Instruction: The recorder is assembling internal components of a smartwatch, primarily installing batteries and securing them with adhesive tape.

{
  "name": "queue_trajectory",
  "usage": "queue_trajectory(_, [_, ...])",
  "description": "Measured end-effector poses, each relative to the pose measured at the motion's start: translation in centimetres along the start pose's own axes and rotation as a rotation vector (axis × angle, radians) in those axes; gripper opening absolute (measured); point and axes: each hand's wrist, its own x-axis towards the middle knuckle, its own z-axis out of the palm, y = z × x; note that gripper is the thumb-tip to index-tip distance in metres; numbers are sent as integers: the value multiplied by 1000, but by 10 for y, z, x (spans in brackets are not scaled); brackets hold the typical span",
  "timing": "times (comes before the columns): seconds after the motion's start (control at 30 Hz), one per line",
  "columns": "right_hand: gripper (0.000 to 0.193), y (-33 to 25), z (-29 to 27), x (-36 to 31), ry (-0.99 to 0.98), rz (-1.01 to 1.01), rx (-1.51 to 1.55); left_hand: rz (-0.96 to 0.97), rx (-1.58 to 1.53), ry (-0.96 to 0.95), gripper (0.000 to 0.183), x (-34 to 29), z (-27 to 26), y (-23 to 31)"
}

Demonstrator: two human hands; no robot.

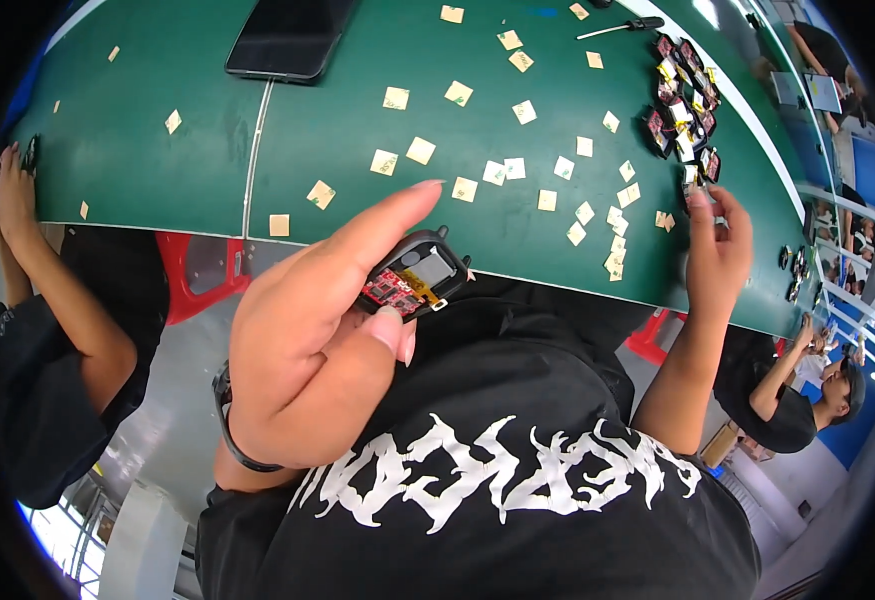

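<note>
My left hand grips a small open black housing, raised in front of my chest above the near table edge. Inside the housing are a red circuit board, a silvery block and a strip of yellow tape. The thumb presses at the board's lower end, while the index finger stretches past the housing. Over on the right, my right hand has its fingers bent at the near end of a cluster of similar black housings. Its fingertips meet a small pale part there, mostly covered by the fingers.
Many small cream squares lie scattered over the green table. A black phone and a screwdriver lie farther back. Another person's hands hold a dark item at the far left; another person works at right.
</note>
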Motion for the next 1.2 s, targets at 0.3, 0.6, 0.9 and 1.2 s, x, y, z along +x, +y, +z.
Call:
queue_trajectory(0.3, [26,-20,-5,2,65,-55,-98,39,81,40,45,-7,-4,-4])
queue_trajectory(0.6, [42,0,-4,1,-58,47,-159,79,104,67,38,-10,-10,-4])
queue_trajectory(0.9, [39,-5,1,1,-60,-60,-229,-26,-74,9,66,-8,-17,5])
queue_trajectory(1.2, [31,-10,-3,-5,-66,-117,-104,115,433,138,53,-1,-16,-7])
